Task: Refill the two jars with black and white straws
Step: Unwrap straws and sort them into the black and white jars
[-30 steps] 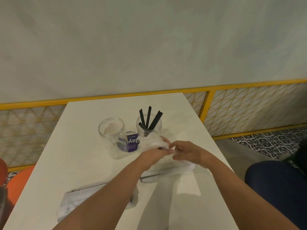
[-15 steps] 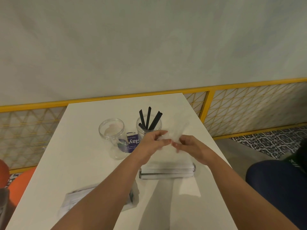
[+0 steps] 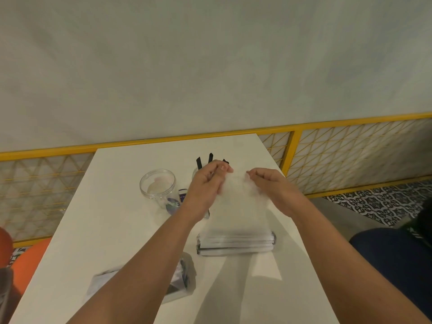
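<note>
A clear plastic bag (image 3: 236,216) of white straws stands on the white table (image 3: 112,230), its straw bundle (image 3: 236,244) lying at the bottom. My left hand (image 3: 208,185) and my right hand (image 3: 271,185) each pinch the bag's top edge, held apart above the table. An empty clear jar (image 3: 157,185) stands to the left. Behind my left hand, a second jar is mostly hidden; only the tips of its black straws (image 3: 205,161) show. Another plastic packet (image 3: 180,281) lies near my left forearm.
A small blue-labelled item (image 3: 181,195) sits between the jars. A yellow-framed lattice railing (image 3: 327,157) runs behind and to the right of the table. An orange seat (image 3: 25,260) is at the lower left, and a dark-clothed leg (image 3: 392,260) at the right.
Both hands rose from the table with the bag's top and moved apart, stretching the bag upright. The straw bundle now shows at the bag's bottom.
</note>
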The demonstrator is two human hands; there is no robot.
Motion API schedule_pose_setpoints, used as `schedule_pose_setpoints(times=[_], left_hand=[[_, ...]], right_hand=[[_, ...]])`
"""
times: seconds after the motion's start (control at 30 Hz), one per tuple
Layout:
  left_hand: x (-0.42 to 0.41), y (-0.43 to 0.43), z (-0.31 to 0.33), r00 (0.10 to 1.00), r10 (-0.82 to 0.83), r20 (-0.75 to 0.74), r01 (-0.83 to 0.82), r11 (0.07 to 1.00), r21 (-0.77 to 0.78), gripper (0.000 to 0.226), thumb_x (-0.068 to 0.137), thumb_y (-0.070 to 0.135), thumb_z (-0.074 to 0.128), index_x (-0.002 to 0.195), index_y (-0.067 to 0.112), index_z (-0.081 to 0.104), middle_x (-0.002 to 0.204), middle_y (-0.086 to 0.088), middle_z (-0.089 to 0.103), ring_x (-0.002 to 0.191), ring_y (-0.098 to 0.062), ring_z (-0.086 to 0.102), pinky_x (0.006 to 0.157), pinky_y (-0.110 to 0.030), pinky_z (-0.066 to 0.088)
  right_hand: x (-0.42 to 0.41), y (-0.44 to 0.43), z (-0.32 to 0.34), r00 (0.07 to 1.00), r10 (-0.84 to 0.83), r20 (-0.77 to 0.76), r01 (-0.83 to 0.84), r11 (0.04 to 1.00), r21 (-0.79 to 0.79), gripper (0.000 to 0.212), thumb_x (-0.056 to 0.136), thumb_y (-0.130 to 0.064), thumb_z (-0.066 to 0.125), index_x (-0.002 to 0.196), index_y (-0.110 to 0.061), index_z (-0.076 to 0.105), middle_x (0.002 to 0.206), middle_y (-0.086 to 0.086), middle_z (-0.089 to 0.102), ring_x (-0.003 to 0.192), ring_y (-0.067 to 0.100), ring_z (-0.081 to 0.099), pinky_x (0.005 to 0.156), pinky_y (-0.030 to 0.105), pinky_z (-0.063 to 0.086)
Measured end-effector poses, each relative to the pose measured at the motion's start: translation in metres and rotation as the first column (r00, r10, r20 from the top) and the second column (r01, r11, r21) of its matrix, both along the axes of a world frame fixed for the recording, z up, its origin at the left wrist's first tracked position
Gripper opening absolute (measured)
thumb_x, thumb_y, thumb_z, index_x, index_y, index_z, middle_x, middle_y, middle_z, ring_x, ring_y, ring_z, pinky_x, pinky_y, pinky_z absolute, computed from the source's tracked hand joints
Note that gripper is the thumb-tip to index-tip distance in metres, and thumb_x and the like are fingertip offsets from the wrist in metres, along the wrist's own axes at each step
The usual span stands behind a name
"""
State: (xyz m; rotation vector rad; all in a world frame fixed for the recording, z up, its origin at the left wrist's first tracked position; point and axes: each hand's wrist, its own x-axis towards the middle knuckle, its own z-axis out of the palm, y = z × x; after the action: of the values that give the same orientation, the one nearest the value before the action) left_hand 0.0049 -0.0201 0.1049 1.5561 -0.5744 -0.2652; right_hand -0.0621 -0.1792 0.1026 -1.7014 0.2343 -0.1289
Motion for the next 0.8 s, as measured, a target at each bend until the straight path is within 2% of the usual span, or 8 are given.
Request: schedule_pose_setpoints(times=[0.1, 0.2, 0.33, 0.4, 0.47, 0.57, 0.7, 0.8], left_hand=[[0.005, 0.012, 0.005, 0.999, -0.030, 0.015, 0.028, 0.992, 0.125, 0.031, 0.098, 0.027, 0.042, 0.074, 0.016, 0.057, 0.054, 0.014, 0.046, 0.050, 0.001, 0.038, 0.055, -0.011, 0.034], [0.010, 0.023, 0.006, 0.992, -0.123, -0.042, 0.130, 0.954, 0.269, 0.037, 0.096, 0.035, 0.045, 0.068, 0.014, 0.058, 0.064, 0.011, 0.057, 0.067, -0.004, 0.053, 0.077, -0.024, 0.043], [0.007, 0.030, 0.013, 0.950, -0.310, -0.045, 0.264, 0.713, 0.650, 0.044, 0.091, 0.043, 0.052, 0.058, 0.015, 0.055, 0.053, 0.006, 0.046, 0.048, 0.001, 0.045, 0.061, -0.024, 0.037], [0.004, 0.029, 0.017, 0.935, -0.353, -0.034, 0.256, 0.604, 0.755, 0.048, 0.088, 0.049, 0.053, 0.061, 0.010, 0.060, 0.071, -0.006, 0.052, 0.065, -0.012, 0.051, 0.069, -0.028, 0.038], [0.001, 0.023, 0.023, 0.956, -0.293, -0.002, 0.210, 0.681, 0.701, 0.054, 0.087, 0.051, 0.054, 0.071, -0.001, 0.062, 0.088, -0.012, 0.049, 0.079, -0.019, 0.049, 0.072, -0.029, 0.037], [-0.004, 0.004, 0.027, 0.996, -0.068, 0.055, 0.032, 0.868, 0.496, 0.042, 0.089, 0.049, 0.052, 0.080, 0.009, 0.060, 0.085, -0.008, 0.047, 0.078, -0.016, 0.045, 0.062, -0.024, 0.031], [-0.010, -0.012, 0.004, 0.968, -0.101, 0.230, -0.075, 0.760, 0.646, 0.043, 0.092, 0.035, 0.054, 0.061, 0.007, 0.058, 0.058, 0.000, 0.054, 0.056, -0.018, 0.050, 0.054, -0.026, 0.037], [-0.012, -0.011, -0.018, 0.952, -0.135, 0.275, -0.091, 0.734, 0.674, 0.020, 0.091, 0.024, 0.057, 0.091, 0.008, 0.070, 0.089, -0.006, 0.071, 0.085, -0.023, 0.064, 0.079, -0.033, 0.051]], right_hand=[[-0.002, -0.005, 0.001, 0.999, 0.050, 0.000, -0.050, 0.998, -0.037, 0.016, 0.092, -0.013, 0.055, 0.078, -0.012, 0.063, 0.065, -0.009, 0.058, 0.057, 0.003, 0.048, 0.057, 0.014, 0.039], [-0.001, -0.008, 0.003, 0.996, -0.076, 0.040, 0.073, 0.995, 0.071, 0.016, 0.092, -0.011, 0.055, 0.076, -0.012, 0.059, 0.066, -0.002, 0.054, 0.057, 0.006, 0.050, 0.055, 0.014, 0.045], [0.004, -0.006, 0.004, 0.977, -0.209, 0.035, 0.200, 0.964, 0.174, 0.019, 0.093, -0.008, 0.052, 0.075, -0.013, 0.054, 0.064, 0.001, 0.057, 0.056, 0.008, 0.058, 0.065, 0.027, 0.045], [0.006, -0.004, 0.005, 0.974, -0.225, 0.033, 0.213, 0.954, 0.214, 0.019, 0.093, -0.007, 0.052, 0.075, -0.013, 0.055, 0.065, 0.003, 0.058, 0.057, 0.010, 0.059, 0.066, 0.028, 0.043], [0.006, 0.000, 0.007, 0.976, -0.212, 0.051, 0.192, 0.947, 0.256, 0.019, 0.094, -0.005, 0.050, 0.078, -0.012, 0.055, 0.068, 0.005, 0.054, 0.062, 0.012, 0.054, 0.065, 0.025, 0.045], [0.007, 0.006, 0.007, 0.984, -0.169, 0.063, 0.151, 0.963, 0.225, 0.017, 0.096, -0.006, 0.046, 0.085, -0.013, 0.057, 0.064, 0.002, 0.046, 0.061, 0.011, 0.045, 0.061, 0.019, 0.042], [0.007, 0.009, 0.004, 0.985, -0.159, 0.059, 0.151, 0.980, 0.130, 0.015, 0.097, -0.014, 0.046, 0.094, -0.018, 0.060, 0.065, -0.004, 0.046, 0.061, 0.011, 0.041, 0.059, 0.021, 0.037], [0.003, 0.005, 0.003, 0.981, -0.180, 0.066, 0.177, 0.983, 0.053, 0.011, 0.095, -0.018, 0.052, 0.091, -0.022, 0.062, 0.059, -0.013, 0.049, 0.059, 0.012, 0.039, 0.059, 0.023, 0.036]])
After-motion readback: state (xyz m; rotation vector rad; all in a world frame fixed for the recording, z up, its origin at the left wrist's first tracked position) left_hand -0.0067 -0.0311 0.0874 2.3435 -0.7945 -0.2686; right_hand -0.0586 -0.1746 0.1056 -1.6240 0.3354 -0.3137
